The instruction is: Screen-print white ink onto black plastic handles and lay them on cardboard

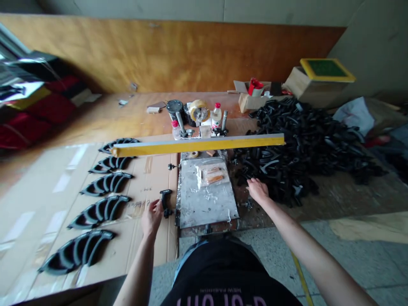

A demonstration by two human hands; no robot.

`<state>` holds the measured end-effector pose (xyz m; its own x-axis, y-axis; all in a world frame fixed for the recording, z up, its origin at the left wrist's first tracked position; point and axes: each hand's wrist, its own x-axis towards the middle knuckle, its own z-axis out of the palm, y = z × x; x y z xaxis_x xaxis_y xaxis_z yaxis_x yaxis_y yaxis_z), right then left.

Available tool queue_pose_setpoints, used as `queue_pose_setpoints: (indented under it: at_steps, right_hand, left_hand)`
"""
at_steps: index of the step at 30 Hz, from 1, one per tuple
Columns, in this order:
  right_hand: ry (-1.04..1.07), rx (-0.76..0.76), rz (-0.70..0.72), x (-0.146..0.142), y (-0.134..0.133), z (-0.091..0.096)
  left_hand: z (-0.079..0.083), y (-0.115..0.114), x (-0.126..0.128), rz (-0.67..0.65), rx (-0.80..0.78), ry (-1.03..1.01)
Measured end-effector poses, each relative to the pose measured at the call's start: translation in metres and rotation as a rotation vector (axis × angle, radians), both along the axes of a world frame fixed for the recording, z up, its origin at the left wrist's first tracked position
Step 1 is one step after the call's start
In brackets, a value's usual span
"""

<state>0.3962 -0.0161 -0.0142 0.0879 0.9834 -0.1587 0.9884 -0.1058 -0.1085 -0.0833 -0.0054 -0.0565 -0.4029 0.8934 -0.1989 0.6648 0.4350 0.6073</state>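
Observation:
My left hand point(151, 217) is closed, thumb and fingers pinching a black curved plastic handle point(165, 199) that it holds upright over the cardboard, beside the grey metal plate point(191, 204). At the left edge of a big heap of similar black plastic parts point(283, 148), my right hand point(257, 189) has its fingers bent together. What those fingers grip, if anything, is hidden. Left of my left hand, several nested stacks of curved black parts point(91, 211) lie in a column on the cardboard sheet point(153, 250).
A yellow bar point(197, 146) spans above the plate's far end. On the plate lies a clear plastic bag point(213, 176) with brownish pieces. Behind stand a tape roll point(199, 111), a bottle point(216, 117) and a black tub point(175, 108). Cardboard boxes point(306, 85) stand back right.

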Motion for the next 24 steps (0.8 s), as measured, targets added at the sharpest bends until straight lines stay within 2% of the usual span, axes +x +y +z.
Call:
queue_pose_setpoints:
  at_steps: [4,7,9,12,14,17,21,24]
  right_hand:
    - [-0.015,0.057,-0.003,-0.01,0.015,0.003]
    - [0.16,0.155,0.01,-0.015,0.028,0.016]
    - [0.302,0.263,0.098,-0.027,0.04,0.027]
    - [0.426,0.38,0.343,-0.061,0.061,0.039]
    - [0.459,0.364,0.469,-0.086,0.072,0.043]
    - [0.513,0.344,0.569,-0.113,0.079,0.041]
    - [0.604,0.316,0.713,-0.123,0.077,0.032]
    - [0.636,0.277,0.68,-0.124,0.076,0.027]
  left_hand:
    - [0.011,-0.007,0.01,0.043,0.075,-0.007]
    - [0.025,-0.01,0.018,0.099,0.151,-0.054]
    - [0.038,-0.008,0.025,0.11,0.199,-0.092]
    - [0.063,0.004,0.042,0.1,0.269,-0.151]
    - [0.08,0.016,0.055,0.084,0.317,-0.191]
    - [0.103,0.033,0.07,0.043,0.399,-0.25]
    - [0.131,0.051,0.084,-0.01,0.525,-0.354]
    - [0.149,0.064,0.09,-0.025,0.623,-0.449]
